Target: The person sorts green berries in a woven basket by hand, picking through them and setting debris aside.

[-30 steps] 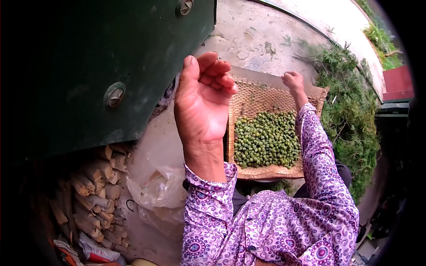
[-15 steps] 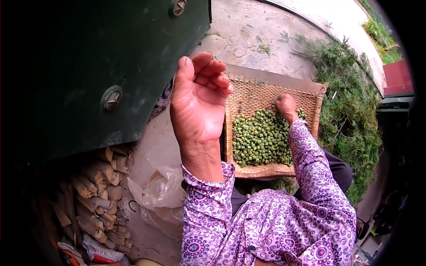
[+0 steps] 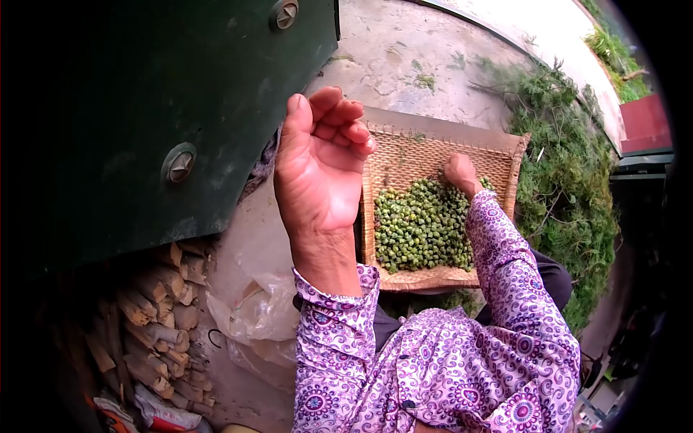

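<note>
Head view: right hand is in the woven basket, at the far edge of the green fruits, fingers bunched; whether they pinch any, can't tell. Left hand, raised left of the basket, shows an empty palm, fingers loosely curled. Working the heap's edge looks like the step, calling for light fingers.

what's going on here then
A person has their right hand at the upper edge of a heap of small round green fruits in a woven tray; whether it grips any is hidden. Their left hand is raised beside the tray, palm in view, fingers curled, seemingly empty. Leafy branches lie to the right.
</note>
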{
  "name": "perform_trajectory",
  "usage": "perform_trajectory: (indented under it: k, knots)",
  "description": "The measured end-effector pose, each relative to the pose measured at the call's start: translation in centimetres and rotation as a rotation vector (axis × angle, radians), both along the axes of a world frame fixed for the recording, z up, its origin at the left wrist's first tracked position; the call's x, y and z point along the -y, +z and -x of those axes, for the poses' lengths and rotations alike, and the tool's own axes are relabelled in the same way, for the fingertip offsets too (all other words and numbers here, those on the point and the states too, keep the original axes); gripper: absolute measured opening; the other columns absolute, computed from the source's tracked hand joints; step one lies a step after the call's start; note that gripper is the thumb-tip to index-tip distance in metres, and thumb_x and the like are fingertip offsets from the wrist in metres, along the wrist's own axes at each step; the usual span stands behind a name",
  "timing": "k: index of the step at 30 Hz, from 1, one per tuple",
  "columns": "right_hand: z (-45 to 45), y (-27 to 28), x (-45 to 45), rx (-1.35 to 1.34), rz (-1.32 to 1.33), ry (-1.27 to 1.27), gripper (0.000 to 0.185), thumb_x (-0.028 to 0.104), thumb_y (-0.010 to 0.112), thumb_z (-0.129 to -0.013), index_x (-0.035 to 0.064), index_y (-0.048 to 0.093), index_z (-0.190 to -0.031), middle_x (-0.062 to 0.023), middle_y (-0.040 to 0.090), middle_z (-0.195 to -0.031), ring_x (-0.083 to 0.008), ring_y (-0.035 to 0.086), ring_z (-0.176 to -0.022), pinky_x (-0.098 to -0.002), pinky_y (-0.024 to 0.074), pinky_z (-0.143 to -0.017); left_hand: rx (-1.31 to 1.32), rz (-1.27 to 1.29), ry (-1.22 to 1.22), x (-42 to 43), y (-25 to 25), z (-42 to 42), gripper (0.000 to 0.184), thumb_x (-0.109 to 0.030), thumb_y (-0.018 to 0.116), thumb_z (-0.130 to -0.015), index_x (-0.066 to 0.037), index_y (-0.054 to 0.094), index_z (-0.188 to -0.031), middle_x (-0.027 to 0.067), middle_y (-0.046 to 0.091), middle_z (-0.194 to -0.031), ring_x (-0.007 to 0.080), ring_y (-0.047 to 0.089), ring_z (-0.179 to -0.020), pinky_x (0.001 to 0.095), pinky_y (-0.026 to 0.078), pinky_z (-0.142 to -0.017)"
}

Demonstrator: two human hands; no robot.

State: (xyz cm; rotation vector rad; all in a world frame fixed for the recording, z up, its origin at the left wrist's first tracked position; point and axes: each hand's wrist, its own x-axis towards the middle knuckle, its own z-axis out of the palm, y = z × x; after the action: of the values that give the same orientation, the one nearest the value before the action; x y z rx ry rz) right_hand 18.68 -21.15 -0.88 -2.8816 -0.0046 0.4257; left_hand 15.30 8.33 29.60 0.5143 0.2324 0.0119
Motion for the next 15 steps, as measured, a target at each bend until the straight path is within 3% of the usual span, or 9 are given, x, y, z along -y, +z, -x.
perform_trajectory:
  k: [1, 2, 3, 4, 5, 7, 10, 11, 15]
  knots:
    - [-0.8, -1.1, 1.2, 0.007, -0.094, -0.059, 0.019, 0.012, 0.049, -0.071, -0.0009, 0.061, -0.08, -0.0218, 0.059, -0.071, -0.0358, 0.06, -0.071, -0.0435, 0.0471, -0.068, 0.002, -0.001, -0.003, -0.1, 0.0, 0.0, 0.034, -0.034, 0.051, -0.086, -0.003, 0.06, -0.095, 0.0097, 0.061, -0.083, 0.0161, 0.051, -0.067, 0.0297, 0.04, -0.06]
    - [-2.0, 0.6, 1.4, -0.009, -0.164, -0.056, 0.014, 0.011, 0.051, -0.072, 0.0007, 0.06, -0.075, -0.0155, 0.058, -0.058, -0.0276, 0.06, -0.062, -0.0372, 0.0479, -0.062, 0.0, -0.001, -0.003, -0.1, -0.1, 0.1, 0.034, -0.034, 0.051, -0.086, -0.003, 0.06, -0.095, 0.0097, 0.061, -0.083, 0.0161, 0.051, -0.067, 0.0297, 0.04, -0.06]
    - [-2.9, 2.3, 1.7, -0.272, -0.759, -0.527, 0.012, 0.008, 0.054, -0.077, 0.0012, 0.059, -0.085, -0.0104, 0.06, -0.068, -0.0186, 0.058, -0.066, -0.0299, 0.0485, -0.061, 0.007, -0.009, 0.001, -0.2, -0.1, 0.1, 0.034, -0.034, 0.052, -0.086, -0.003, 0.06, -0.094, 0.0095, 0.061, -0.082, 0.0161, 0.051, -0.067, 0.0297, 0.04, -0.06]
    - [-3.3, 4.2, 1.5, -0.103, -1.427, -0.883, 0.02, 0.007, 0.056, -0.081, 0.0004, 0.052, -0.099, -0.0086, 0.059, -0.081, -0.0159, 0.059, -0.074, -0.0262, 0.0492, -0.064, 0.016, -0.017, 0.003, -0.2, -0.1, 0.1, 0.034, -0.034, 0.052, -0.086, -0.003, 0.06, -0.094, 0.0094, 0.06, -0.082, 0.0161, 0.051, -0.067, 0.0297, 0.04, -0.06]
    - [-4.7, 4.4, 2.1, 0.13, -1.788, -1.021, 0.026, 0.005, 0.057, -0.082, 0.0031, 0.044, -0.105, -0.0089, 0.059, -0.084, -0.0159, 0.06, -0.069, -0.026, 0.0513, -0.054, 0.019, -0.016, -0.001, -0.2, -0.1, 0.1, 0.034, -0.034, 0.052, -0.086, -0.003, 0.06, -0.094, 0.0094, 0.06, -0.082, 0.0161, 0.051, -0.067, 0.0297, 0.04, -0.06]
    - [-5.8, 5.0, 2.8, 0.216, -1.597, -1.029, 0.025, 0.007, 0.059, -0.08, 0.0019, 0.047, -0.102, -0.0092, 0.059, -0.087, -0.016, 0.06, -0.068, -0.0248, 0.0509, -0.055, -0.007, -0.025, 0.009, -0.1, 0.0, 0.2, 0.034, -0.034, 0.052, -0.086, -0.002, 0.06, -0.094, 0.0091, 0.06, -0.082, 0.016, 0.051, -0.067, 0.0296, 0.04, -0.06]
    - [-3.5, 6.1, 2.2, -0.113, -0.805, -0.472, 0.025, 0.011, 0.061, -0.076, -0.0021, 0.057, -0.097, -0.0135, 0.062, -0.083, -0.0185, 0.062, -0.074, -0.0273, 0.0507, -0.063, 0.004, -0.03, 0.018, -0.2, 0.1, 0.1, 0.034, -0.034, 0.052, -0.086, -0.002, 0.06, -0.094, 0.0092, 0.06, -0.082, 0.016, 0.051, -0.067, 0.0295, 0.04, -0.06]
    - [-2.3, 5.0, 2.3, 0.004, -0.407, -0.202, 0.018, 0.012, 0.063, -0.071, 0.0004, 0.063, -0.084, -0.0129, 0.063, -0.074, -0.0203, 0.063, -0.072, -0.0294, 0.0498, -0.064, 0.004, -0.028, 0.023, -0.2, 0.1, 0.1, 0.034, -0.034, 0.052, -0.086, -0.002, 0.06, -0.094, 0.0092, 0.06, -0.082, 0.016, 0.051, -0.067, 0.0295, 0.04, -0.06]
    - [1.4, -0.1, 3.1, 0.069, -0.171, -0.167, 0.016, 0.016, 0.064, -0.063, 0.0047, 0.066, -0.075, -0.0141, 0.063, -0.077, -0.0276, 0.062, -0.074, -0.0353, 0.0484, -0.07, 0.005, -0.01, 0.004, -0.2, 0.0, 0.2, 0.033, -0.034, 0.052, -0.086, -0.002, 0.06, -0.094, 0.0095, 0.06, -0.082, 0.0161, 0.051, -0.067, 0.0295, 0.04, -0.06]
